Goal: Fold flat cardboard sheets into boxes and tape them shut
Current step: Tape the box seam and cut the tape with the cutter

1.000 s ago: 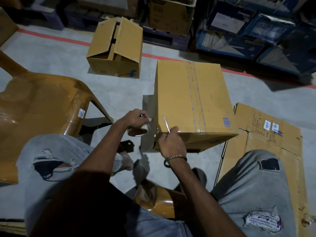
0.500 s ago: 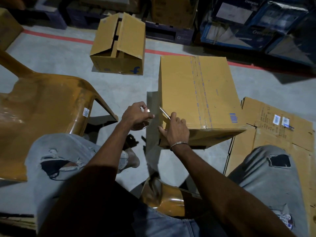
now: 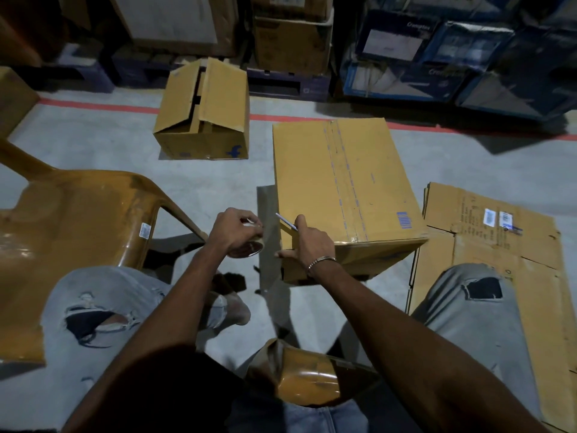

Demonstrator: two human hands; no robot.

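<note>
Since the earlier frame the right hand point(image 3: 307, 242) has slid nearer along the taped box point(image 3: 343, 189), grasping scissors point(image 3: 285, 221). Left hand point(image 3: 237, 232) grips the tape roll point(image 3: 248, 248). Keep the strip taut before snipping, then press it down.

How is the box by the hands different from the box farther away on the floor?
The near box is taped shut along its top seam; the far box has its flaps standing open. The near box looks bigger. The right hand touches the near box; nothing touches the far box. Both are brown cardboard.
</note>
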